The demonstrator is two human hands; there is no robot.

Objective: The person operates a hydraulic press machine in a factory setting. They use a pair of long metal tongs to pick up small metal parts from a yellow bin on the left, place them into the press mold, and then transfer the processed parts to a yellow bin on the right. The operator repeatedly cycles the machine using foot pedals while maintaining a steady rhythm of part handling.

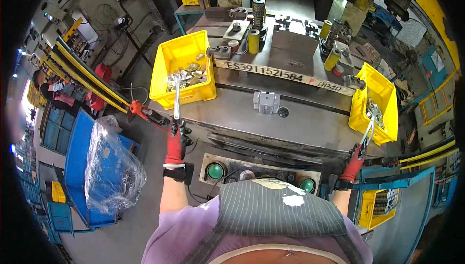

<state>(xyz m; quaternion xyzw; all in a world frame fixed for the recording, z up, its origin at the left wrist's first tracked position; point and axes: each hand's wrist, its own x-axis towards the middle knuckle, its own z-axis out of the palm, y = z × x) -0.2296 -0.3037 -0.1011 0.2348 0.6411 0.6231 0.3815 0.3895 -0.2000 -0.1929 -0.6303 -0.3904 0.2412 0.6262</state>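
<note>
My left hand (175,142), in a red and black glove, is closed around the handles of silver metal tongs (177,100). Their tips reach over the small metal parts (196,74) in the left yellow bin (167,98). My right hand (354,160), gloved alike, grips a second pair of silver tongs (370,127). These reach into the right yellow bin (387,100), among its small metal parts (379,118). Whether either pair of tongs pinches a part is too small to tell. Between the bins, a grey metal block (266,102) stands on the press bed (227,106).
A marked bar (286,74) crosses the press bed behind the block; yellow cylinders (254,41) stand beyond it. Two green buttons (215,170) sit on the panel in front of me. Plastic wrap (114,167) covers a blue cart at left. Another yellow bin (370,210) is low at right.
</note>
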